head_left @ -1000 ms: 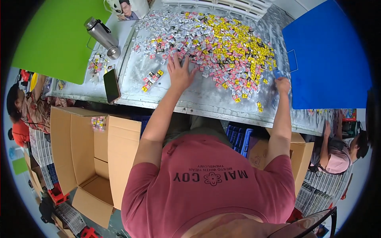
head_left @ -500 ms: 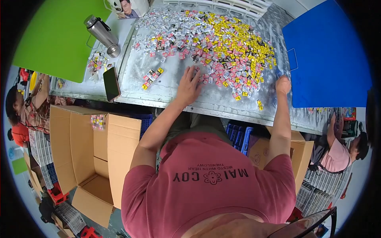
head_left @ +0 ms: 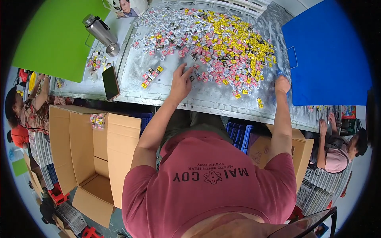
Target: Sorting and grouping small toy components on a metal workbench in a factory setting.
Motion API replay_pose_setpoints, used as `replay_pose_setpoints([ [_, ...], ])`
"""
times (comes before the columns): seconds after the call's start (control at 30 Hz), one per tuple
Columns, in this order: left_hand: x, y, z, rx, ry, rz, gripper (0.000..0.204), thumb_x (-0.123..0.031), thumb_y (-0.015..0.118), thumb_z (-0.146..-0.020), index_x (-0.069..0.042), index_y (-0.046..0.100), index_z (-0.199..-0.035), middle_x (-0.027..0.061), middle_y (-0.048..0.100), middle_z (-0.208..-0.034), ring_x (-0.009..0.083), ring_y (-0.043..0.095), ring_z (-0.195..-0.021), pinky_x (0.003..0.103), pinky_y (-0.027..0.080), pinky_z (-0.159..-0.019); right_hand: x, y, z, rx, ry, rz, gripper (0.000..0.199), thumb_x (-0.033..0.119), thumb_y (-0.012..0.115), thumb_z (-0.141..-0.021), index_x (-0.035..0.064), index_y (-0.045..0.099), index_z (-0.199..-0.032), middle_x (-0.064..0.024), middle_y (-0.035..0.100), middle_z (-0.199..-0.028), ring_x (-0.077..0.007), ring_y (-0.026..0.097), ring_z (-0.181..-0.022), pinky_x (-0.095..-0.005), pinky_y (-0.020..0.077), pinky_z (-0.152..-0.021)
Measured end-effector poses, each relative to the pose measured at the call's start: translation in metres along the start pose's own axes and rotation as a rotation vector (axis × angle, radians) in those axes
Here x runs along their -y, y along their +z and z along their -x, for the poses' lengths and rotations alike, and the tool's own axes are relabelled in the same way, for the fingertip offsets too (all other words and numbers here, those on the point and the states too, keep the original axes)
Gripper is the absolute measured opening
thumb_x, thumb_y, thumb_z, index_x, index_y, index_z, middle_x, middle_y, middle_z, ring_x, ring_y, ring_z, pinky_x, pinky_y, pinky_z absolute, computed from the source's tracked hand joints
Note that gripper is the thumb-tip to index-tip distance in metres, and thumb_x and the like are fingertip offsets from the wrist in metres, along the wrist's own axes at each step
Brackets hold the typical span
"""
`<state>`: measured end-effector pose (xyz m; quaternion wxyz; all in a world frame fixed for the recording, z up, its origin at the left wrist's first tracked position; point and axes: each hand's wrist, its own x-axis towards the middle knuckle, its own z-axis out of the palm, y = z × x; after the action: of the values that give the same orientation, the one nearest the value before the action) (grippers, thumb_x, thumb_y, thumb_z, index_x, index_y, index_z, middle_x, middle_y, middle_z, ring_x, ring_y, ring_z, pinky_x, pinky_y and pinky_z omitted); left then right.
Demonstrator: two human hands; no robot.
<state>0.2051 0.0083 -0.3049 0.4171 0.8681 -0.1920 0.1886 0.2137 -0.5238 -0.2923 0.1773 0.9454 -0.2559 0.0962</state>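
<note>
My left hand (head_left: 181, 84) is over the grey metal tabletop (head_left: 158, 89), fingers apart and holding nothing. Close to its fingertips lie a few small loose pieces, one of them a dark piece (head_left: 192, 78). My right hand (head_left: 282, 85) is closed at the table's right side; a bit of blue, see-through material (head_left: 279, 73) shows above the fist, too small to name. Between and beyond my hands spreads a wide heap of small flat pieces (head_left: 238, 51) in yellow, pink, black and white. Left of my left hand, several pieces form a short block (head_left: 152, 77).
Left on the table are a steel flask (head_left: 99, 31), its cup (head_left: 112, 49) and a phone (head_left: 110, 83). A green board (head_left: 55, 39) and a blue board (head_left: 327, 55) flank the table. An open cardboard box (head_left: 79, 146) stands below left. Other people work at both sides.
My left hand has shifted slightly left, off the edge of the heap, leaving small pieces beside it. The right fist has barely moved. The person at the right has moved their arms.
</note>
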Motion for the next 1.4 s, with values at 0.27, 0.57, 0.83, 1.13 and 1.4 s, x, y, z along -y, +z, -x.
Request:
replay_pose_setpoints([
  [0.27, -0.003, -0.011, 0.012, 0.113, 0.093, 0.055, 0.044, 0.003, 0.066, -0.079, -0.006, 0.069, -0.123, 0.0142, 0.062, -0.128, 0.0358, 0.059, -0.113, 0.042, 0.051, -0.097, -0.011, -0.005, 0.002, -0.063, -0.030, -0.136, 0.019, 0.018, 0.058, -0.088, 0.0085, 0.075, -0.091, -0.0191, 0.074, -0.095, -0.0375, 0.073, -0.089, -0.0477, 0.0590, -0.081],
  [0.57, 0.007, -0.001, 0.002, 0.085, 0.058, 0.018, 0.037, -0.002, 0.070, -0.080, -0.004, 0.070, -0.117, 0.0133, 0.065, -0.116, 0.0348, 0.061, -0.107, 0.044, 0.051, -0.093, -0.007, -0.011, 0.012, -0.169, -0.104, -0.216, 0.017, 0.016, 0.064, -0.083, 0.0068, 0.074, -0.093, -0.0188, 0.072, -0.101, -0.0374, 0.070, -0.094, -0.0499, 0.0573, -0.084],
  [0.83, 0.005, 0.002, -0.022, 0.122, 0.130, -0.022, 0.033, -0.001, 0.069, -0.079, -0.007, 0.073, -0.112, 0.0125, 0.064, -0.113, 0.0346, 0.060, -0.105, 0.043, 0.051, -0.091, -0.006, -0.020, 0.012, -0.063, -0.099, -0.121, 0.019, 0.022, 0.066, -0.081, 0.0068, 0.074, -0.089, -0.0176, 0.073, -0.099, -0.0379, 0.072, -0.092, -0.0488, 0.0587, -0.082],
  [1.13, 0.006, -0.005, -0.006, 0.172, 0.150, 0.061, 0.026, 0.002, 0.069, -0.080, -0.006, 0.072, -0.104, 0.0109, 0.064, -0.112, 0.0339, 0.060, -0.103, 0.043, 0.051, -0.089, -0.009, -0.023, 0.010, -0.060, -0.007, -0.148, 0.017, 0.021, 0.064, -0.090, 0.0077, 0.074, -0.087, -0.0180, 0.073, -0.096, -0.0365, 0.072, -0.091, -0.0457, 0.0590, -0.080],
  [1.4, -0.010, -0.019, 0.003, 0.194, 0.082, 0.062, 0.029, 0.000, 0.071, -0.080, -0.004, 0.072, -0.109, 0.0125, 0.064, -0.113, 0.0345, 0.059, -0.106, 0.042, 0.051, -0.093, 0.086, -0.165, 0.098, -0.401, -0.503, -0.618, 0.005, 0.008, 0.072, -0.085, 0.0073, 0.073, -0.090, -0.0127, 0.068, -0.085, -0.0338, 0.065, -0.082, -0.0449, 0.0534, -0.072],
])
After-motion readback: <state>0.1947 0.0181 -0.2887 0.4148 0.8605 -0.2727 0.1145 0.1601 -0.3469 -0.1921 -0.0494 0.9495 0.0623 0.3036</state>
